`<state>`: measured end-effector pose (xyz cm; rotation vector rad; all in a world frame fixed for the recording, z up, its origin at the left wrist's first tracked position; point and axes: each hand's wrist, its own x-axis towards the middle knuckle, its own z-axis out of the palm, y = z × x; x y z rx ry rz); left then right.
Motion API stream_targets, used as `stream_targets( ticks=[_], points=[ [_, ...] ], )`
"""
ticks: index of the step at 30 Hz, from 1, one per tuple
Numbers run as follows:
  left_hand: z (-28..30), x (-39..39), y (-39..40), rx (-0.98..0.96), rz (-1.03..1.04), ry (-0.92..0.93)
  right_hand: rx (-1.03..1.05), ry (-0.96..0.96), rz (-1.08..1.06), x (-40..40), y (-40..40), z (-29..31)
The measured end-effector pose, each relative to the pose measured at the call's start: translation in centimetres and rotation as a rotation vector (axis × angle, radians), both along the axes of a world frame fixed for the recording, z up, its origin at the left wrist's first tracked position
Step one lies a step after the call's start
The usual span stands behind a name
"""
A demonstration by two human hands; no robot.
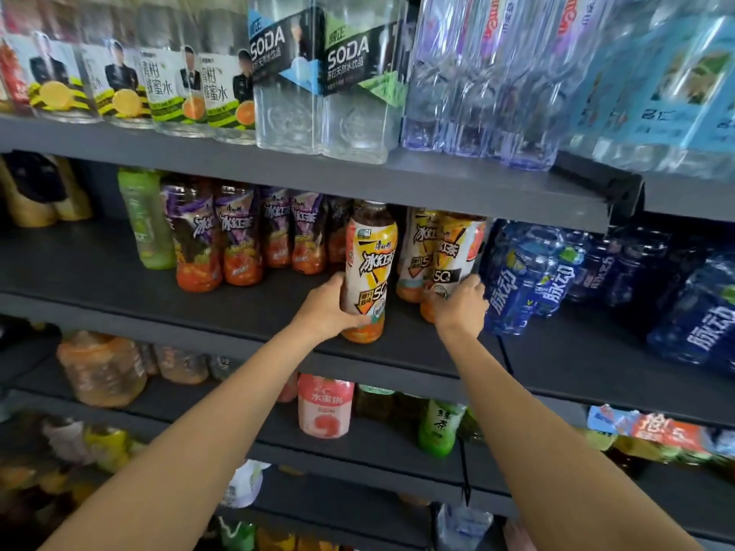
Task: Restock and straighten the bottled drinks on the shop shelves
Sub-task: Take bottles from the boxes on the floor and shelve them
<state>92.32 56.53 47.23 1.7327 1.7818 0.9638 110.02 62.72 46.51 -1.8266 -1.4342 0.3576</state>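
On the middle shelf, straightening was in hand: the left hand wrapped its fingers round a yellow iced-tea bottle near the front edge, while the right hand, at 3 o'clock, curled round a matching bottle; next, both probably needed aligning upright, labels forward.
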Motion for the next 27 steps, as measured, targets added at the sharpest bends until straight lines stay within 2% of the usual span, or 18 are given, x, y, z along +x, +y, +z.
stream_targets(
  ticks=[8,13,18,22,25,27],
  points=[
    [0.1,3.8,1.1,-0.023,0.025,0.021,0.007,0.008,0.045,1.1,0.3,-0.7],
    [-0.4,6.6,2.8,-0.015,0.07,-0.015,0.272,0.066,0.104,2.3,-2.3,-1.6],
    [-2.2,7.4,3.2,0.03,0.135,-0.108,0.444,0.125,0.203,1.2,-4.4,0.5],
    [-4.4,3.9,-1.7,0.174,0.229,-0.281,0.549,0.079,0.369,-3.2,-7.6,1.3],
    [-6.1,-2.2,-8.3,0.251,0.278,-0.273,0.54,-0.001,0.584,-9.1,-10.3,0.1],
    [-7.9,-8.1,-12.7,0.199,0.376,-0.225,0.437,-0.107,0.742,-14.3,-12.2,-1.7]
  ],
)
